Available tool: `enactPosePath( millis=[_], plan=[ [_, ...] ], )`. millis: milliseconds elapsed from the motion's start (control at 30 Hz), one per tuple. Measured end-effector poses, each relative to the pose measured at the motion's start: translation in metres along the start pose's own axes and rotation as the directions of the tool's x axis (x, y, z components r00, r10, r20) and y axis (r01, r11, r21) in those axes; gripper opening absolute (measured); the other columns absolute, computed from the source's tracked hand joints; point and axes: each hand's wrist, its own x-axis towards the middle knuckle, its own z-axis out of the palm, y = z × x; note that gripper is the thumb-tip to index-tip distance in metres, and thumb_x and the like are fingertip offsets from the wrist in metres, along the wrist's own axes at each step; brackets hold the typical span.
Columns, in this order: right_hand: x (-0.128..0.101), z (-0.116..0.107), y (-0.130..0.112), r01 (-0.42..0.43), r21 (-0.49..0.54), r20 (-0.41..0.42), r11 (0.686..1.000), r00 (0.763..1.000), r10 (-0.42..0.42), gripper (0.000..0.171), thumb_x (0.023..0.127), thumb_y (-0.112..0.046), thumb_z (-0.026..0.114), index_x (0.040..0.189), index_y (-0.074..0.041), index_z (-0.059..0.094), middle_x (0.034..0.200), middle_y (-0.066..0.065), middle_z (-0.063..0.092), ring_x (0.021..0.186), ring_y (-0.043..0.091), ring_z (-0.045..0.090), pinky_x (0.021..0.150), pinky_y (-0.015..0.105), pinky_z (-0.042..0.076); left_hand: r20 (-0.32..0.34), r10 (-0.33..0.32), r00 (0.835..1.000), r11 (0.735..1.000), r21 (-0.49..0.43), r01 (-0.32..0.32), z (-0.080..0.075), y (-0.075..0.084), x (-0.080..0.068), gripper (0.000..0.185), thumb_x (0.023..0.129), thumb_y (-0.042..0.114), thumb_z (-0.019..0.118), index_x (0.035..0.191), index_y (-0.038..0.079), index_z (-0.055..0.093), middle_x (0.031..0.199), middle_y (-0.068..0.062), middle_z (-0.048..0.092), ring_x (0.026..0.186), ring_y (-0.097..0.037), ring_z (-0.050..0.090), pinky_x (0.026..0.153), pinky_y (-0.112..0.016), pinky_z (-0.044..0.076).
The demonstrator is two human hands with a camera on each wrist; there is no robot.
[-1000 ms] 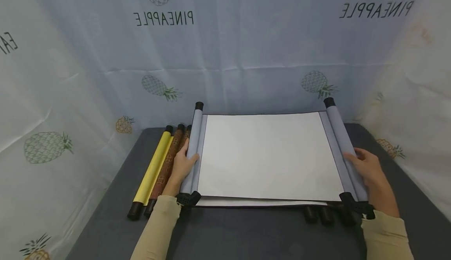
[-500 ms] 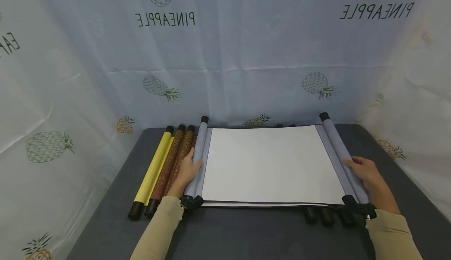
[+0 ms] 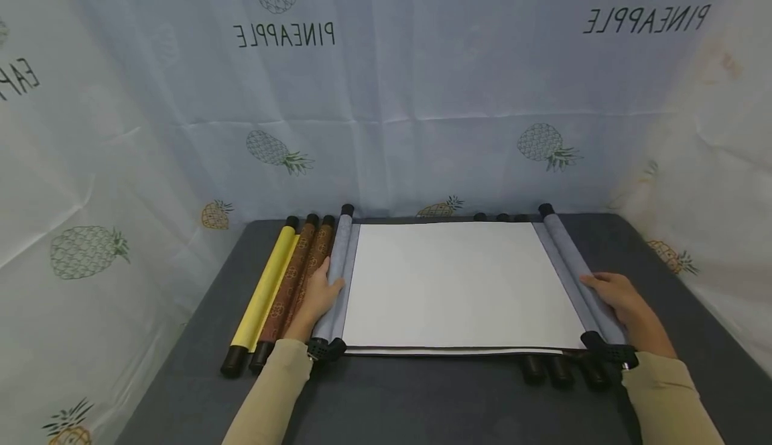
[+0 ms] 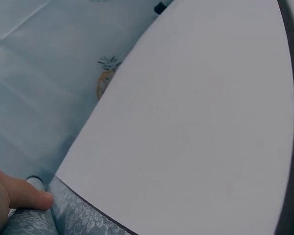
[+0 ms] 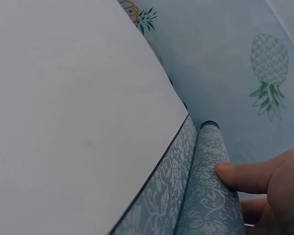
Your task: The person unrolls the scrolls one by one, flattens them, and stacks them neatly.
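Note:
An unrolled scroll with a blank white sheet (image 3: 458,284) (image 4: 196,122) (image 5: 63,107) lies across the dark table, with a grey-blue brocade roller on each side. My left hand (image 3: 319,294) grips the left roller (image 3: 339,257), its thumb (image 4: 19,193) on top of the brocade (image 4: 73,218). My right hand (image 3: 621,304) (image 5: 269,191) grips the right roller (image 3: 567,257) (image 5: 210,186), thumb laid over it. Both hands hold near the scroll's front end. Whatever lies beneath the sheet is hidden.
A yellow rolled scroll (image 3: 262,291) and two brown patterned ones (image 3: 295,274) lie just left of my left hand. Dark roller ends (image 3: 545,368) stick out from under the sheet at front right. Pineapple-print cloth walls (image 3: 386,96) close in the grey table (image 3: 422,398).
The scroll's far end has dropped from a raised tilt to lie flat on the table. Both hands went down with the rollers and kept their hold.

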Motion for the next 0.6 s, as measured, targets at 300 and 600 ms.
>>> enactPosePath(
  millis=[300,600],
  plan=[
    [0.0042,0.0052,0.0036,-0.018,-0.021,0.015,1.000,1.000,0.019,0.080,0.099,-0.042,0.040,0.143,0.020,0.016,0.149,0.044,0.012,0.137,0.058,0.020,0.112,0.063,0.025,0.008,0.030,1.000,0.999,0.015,-0.030,0.0068,-0.0047,-0.0020,0.067,0.091,0.004,0.054,0.146,-0.017,0.020,0.149,-0.038,0.029,0.140,-0.050,0.030,0.114,-0.057,0.029],
    [-0.0026,0.0075,0.0020,-0.014,-0.072,0.031,0.997,0.999,0.016,0.082,0.098,-0.042,0.041,0.140,0.025,0.019,0.145,0.046,0.015,0.135,0.060,0.022,0.111,0.064,0.027,0.011,0.041,0.999,0.998,0.045,-0.042,0.0032,-0.0081,-0.0045,0.066,0.091,0.003,0.054,0.144,-0.019,0.022,0.148,-0.040,0.029,0.139,-0.051,0.030,0.114,-0.058,0.029]
  ],
)
